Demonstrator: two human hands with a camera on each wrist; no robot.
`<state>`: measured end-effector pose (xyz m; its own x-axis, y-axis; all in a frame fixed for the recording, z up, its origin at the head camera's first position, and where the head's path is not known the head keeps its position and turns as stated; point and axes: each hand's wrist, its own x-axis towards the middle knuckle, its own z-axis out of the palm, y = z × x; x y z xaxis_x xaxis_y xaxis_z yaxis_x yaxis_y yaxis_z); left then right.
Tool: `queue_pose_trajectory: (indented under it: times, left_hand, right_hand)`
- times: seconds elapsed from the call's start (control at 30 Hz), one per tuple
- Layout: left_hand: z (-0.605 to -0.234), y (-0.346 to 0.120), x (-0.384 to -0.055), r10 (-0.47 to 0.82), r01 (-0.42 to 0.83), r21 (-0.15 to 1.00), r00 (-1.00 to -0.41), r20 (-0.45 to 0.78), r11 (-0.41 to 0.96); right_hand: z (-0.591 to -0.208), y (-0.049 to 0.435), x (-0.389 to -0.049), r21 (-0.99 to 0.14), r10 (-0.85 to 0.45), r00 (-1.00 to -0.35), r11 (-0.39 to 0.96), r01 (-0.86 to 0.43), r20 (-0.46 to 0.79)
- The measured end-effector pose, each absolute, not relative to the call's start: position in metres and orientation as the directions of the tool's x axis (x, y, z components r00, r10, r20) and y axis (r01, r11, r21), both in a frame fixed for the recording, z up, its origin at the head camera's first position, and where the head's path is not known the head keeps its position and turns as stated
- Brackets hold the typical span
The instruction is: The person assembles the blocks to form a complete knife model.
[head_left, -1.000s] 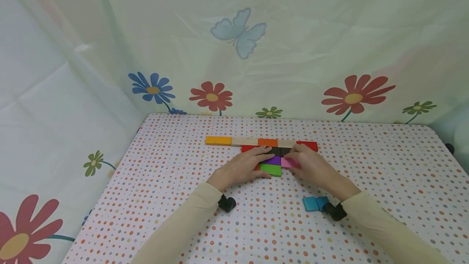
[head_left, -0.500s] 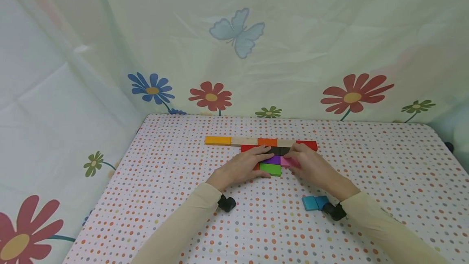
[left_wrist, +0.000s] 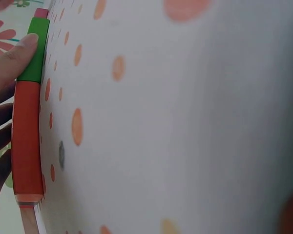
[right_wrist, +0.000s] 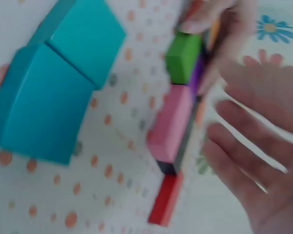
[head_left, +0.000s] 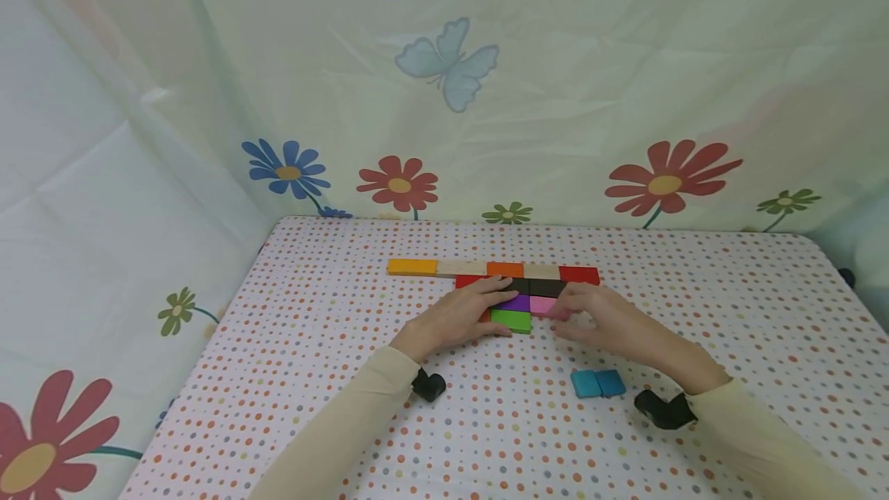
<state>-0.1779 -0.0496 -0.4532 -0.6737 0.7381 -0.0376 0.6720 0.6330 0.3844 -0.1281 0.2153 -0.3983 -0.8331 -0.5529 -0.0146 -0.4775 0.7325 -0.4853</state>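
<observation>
My left hand [head_left: 454, 315] lies spread over the front rows of flat coloured blocks, its thumb on the green block [left_wrist: 39, 68] in the left wrist view. Beside the green one, an orange-red block [left_wrist: 27, 136] is partly under that hand. Black blocks [head_left: 547, 288], a purple block [head_left: 517, 303] and a pink block [head_left: 540, 305] sit packed together. Just right of the pink block is my right hand [head_left: 607, 319], fingers loosely bent and holding nothing; a gap separates them in the right wrist view. The left hand hides part of the red block [head_left: 469, 282].
Behind runs a long row: yellow block [head_left: 412, 267], plain wood blocks [head_left: 461, 268], orange block [head_left: 505, 269] and red block [head_left: 579, 275]. Two blue blocks [head_left: 599, 383] lie nearer, left of the right wrist. A dotted cloth [head_left: 278, 376] covers the table; a flowered curtain [head_left: 569, 83] hangs behind.
My right hand has let go of the pink block and drawn back to the right, uncovering more black block and both blue blocks. The left hand stays in place.
</observation>
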Motion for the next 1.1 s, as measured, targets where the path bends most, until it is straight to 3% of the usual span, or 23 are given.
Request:
queue_pose_trajectory:
  times: [0.13, 0.3, 0.6, 0.9, 1.1]
  left_hand:
    - [-0.453, -0.050, -0.177, 0.742, 0.675, 0.386, -0.669, -0.038, 0.629]
    - [-0.452, -0.051, -0.177, 0.745, 0.680, 0.385, -0.666, -0.030, 0.624]
    - [-0.453, -0.050, -0.178, 0.746, 0.680, 0.387, -0.665, -0.031, 0.622]
    - [-0.453, -0.050, -0.178, 0.743, 0.675, 0.390, -0.668, -0.037, 0.626]
    - [-0.453, -0.050, -0.178, 0.742, 0.674, 0.393, -0.669, -0.034, 0.626]
  right_hand:
    - [-0.395, 0.236, -0.116, -0.533, -0.605, -0.777, 0.722, -0.441, -0.177]
    - [-0.411, 0.264, -0.100, -0.561, -0.648, -0.739, 0.687, -0.462, -0.183]
    - [-0.437, 0.284, -0.082, -0.613, -0.608, -0.787, 0.664, -0.428, -0.109]
    - [-0.437, 0.283, -0.082, -0.548, -0.505, -0.857, 0.748, -0.374, -0.105]
    - [-0.437, 0.282, -0.084, -0.548, -0.510, -0.851, 0.751, -0.369, -0.125]
